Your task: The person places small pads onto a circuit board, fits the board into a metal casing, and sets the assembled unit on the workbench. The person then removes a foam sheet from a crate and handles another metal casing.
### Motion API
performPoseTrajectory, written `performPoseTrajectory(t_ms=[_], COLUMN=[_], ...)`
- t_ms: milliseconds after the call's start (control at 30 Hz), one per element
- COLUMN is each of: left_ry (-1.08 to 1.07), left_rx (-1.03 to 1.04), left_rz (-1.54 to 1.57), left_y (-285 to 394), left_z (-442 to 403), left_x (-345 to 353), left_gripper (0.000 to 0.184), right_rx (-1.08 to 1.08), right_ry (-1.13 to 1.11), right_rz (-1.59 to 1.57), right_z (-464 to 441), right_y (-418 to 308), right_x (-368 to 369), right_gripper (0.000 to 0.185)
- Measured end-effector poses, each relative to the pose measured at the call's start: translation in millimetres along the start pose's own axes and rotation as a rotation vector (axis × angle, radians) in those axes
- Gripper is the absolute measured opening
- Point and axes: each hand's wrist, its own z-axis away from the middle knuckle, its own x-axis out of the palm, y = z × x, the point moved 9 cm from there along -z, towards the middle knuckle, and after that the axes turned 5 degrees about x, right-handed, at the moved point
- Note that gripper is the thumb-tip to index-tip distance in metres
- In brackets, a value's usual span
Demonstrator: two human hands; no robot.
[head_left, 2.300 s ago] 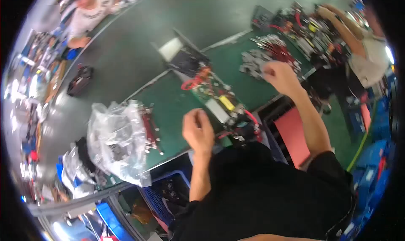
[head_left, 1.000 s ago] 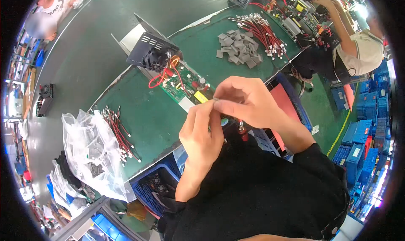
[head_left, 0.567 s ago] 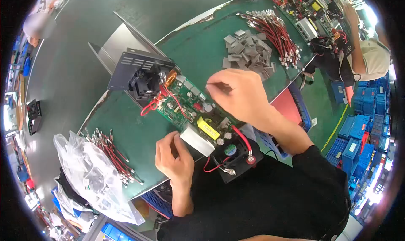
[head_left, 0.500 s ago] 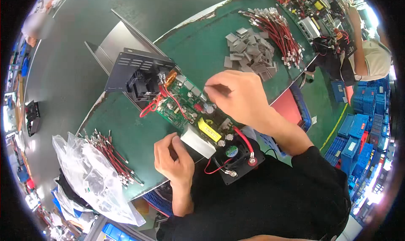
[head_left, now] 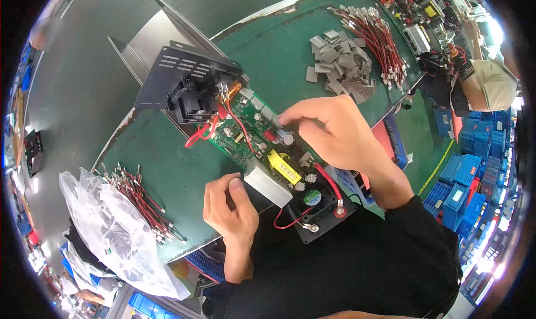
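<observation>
A green circuit board (head_left: 237, 137) lies in front of me, joined to a black slotted end plate (head_left: 181, 76) and a black fan (head_left: 315, 199). On it sit a yellow-wrapped transformer (head_left: 285, 168), a pale metal heat sink (head_left: 268, 184) and red wires. My right hand (head_left: 340, 132) is at the board's far right edge, its index fingertip against the grey pieces there. Its other fingers are curled, and whatever they may hold is hidden. Beside the heat sink, my left hand (head_left: 230, 207) is loosely closed, thumb near index finger, with nothing visible in it.
Grey flat pads (head_left: 343, 62) lie piled beyond my right hand, beside bundled red-black wires (head_left: 379, 45). More wires (head_left: 139, 201) and a clear plastic bag (head_left: 111, 229) are at left. A metal housing (head_left: 162, 39) stands behind the end plate. A co-worker (head_left: 491, 87) is at right.
My right index finger is now straighter, its tip slightly further right and against the board's edge. My left hand has hardly moved. The whole view has shifted a little.
</observation>
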Motion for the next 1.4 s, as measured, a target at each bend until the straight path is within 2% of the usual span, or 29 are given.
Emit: performPoseTrajectory(t_ms=[333, 400, 533, 667, 733, 800, 833, 867, 933, 967, 1033, 1067, 1100, 1167, 1200, 1267, 1300, 1400], left_ry=[-0.021, -0.008, 0.011, 0.02, 0.03, 0.063, 0.102, 0.098, 0.235, 0.262, 0.294, 0.288, 0.281, 0.143, 0.142, 0.05, -0.026, -0.013], left_rx=[-0.044, -0.027, -0.02, -0.015, -0.021, -0.036, -0.069, -0.052, -0.083, -0.055, -0.072, -0.111, -0.099, -0.317, -0.305, -0.353, -0.388, -0.318], left_rz=[0.005, 0.013, 0.017, 0.03, 0.013, 0.043, 0.082, 0.075, 0.069, 0.104, 0.153, 0.164, 0.154, 0.268, 0.259, 0.364, 0.396, 0.372], left_y=[-2.4, -3.4, -2.0, -0.6, -1.1, -7.5, -11.1, -6.7, -3.7, -2.8, -9.3, -13.8, -23.4, -73.1, -74.4, -81.5, -92.5, -77.2], left_z=[3.7, 5.1, 5.6, 7.0, 8.0, 8.9, 7.7, 0.7, -20.8, -35.5, -67.7, -83.0, -97.0, -110.2, -106.7, -99.6, -99.4, -92.6], left_x=[-1.5, -2.3, -4.1, -4.0, -5.6, -6.0, -9.5, -12.9, -32.0, -37.6, -41.0, -39.4, -36.9, -10.0, -11.0, -4.7, 1.9, 2.3], left_gripper=[0.006, 0.006, 0.008, 0.009, 0.017, 0.018, 0.02, 0.02, 0.017, 0.018, 0.024, 0.028, 0.028, 0.036, 0.036, 0.041, 0.037, 0.03], right_rx=[0.006, 0.085, 0.036, 0.003, -0.006, -0.116, -0.038, -0.045, 0.044, 0.043, 0.108, 0.104, -0.007, -0.181, -0.243, -0.312, -0.315, -0.388], right_ry=[0.042, -0.026, 0.005, -0.008, -0.013, 0.244, 0.265, 0.276, 0.435, 0.443, 0.381, 0.384, 0.346, 0.288, 0.261, 0.229, 0.236, 0.227], right_rz=[-0.032, -0.123, -0.168, -0.362, -0.469, -0.247, -0.447, -0.461, -0.809, -0.819, -0.574, -0.585, -0.503, -0.31, -0.194, -0.164, -0.173, -0.127], right_z=[10.9, 16.0, 21.2, 22.1, 26.2, 39.3, 46.8, 58.9, 90.4, 103.7, 119.1, 116.7, 104.8, 73.7, 54.9, 17.0, 3.0, -18.2], right_y=[0.0, 2.1, 4.1, 8.8, 8.6, 6.2, 26.3, 32.8, 63.0, 72.8, 88.2, 85.1, 64.5, 32.8, 20.6, 11.4, 9.6, 0.4], right_x=[-1.4, 2.6, 4.6, 7.1, 6.4, -19.2, -19.9, -20.4, -26.5, -22.8, -12.6, -17.2, -23.5, -26.1, -22.3, -7.3, -3.5, 6.3], right_gripper=[0.029, 0.029, 0.029, 0.029, 0.03, 0.031, 0.032, 0.032, 0.031, 0.031, 0.033, 0.033, 0.034, 0.035, 0.036, 0.038, 0.038, 0.035])
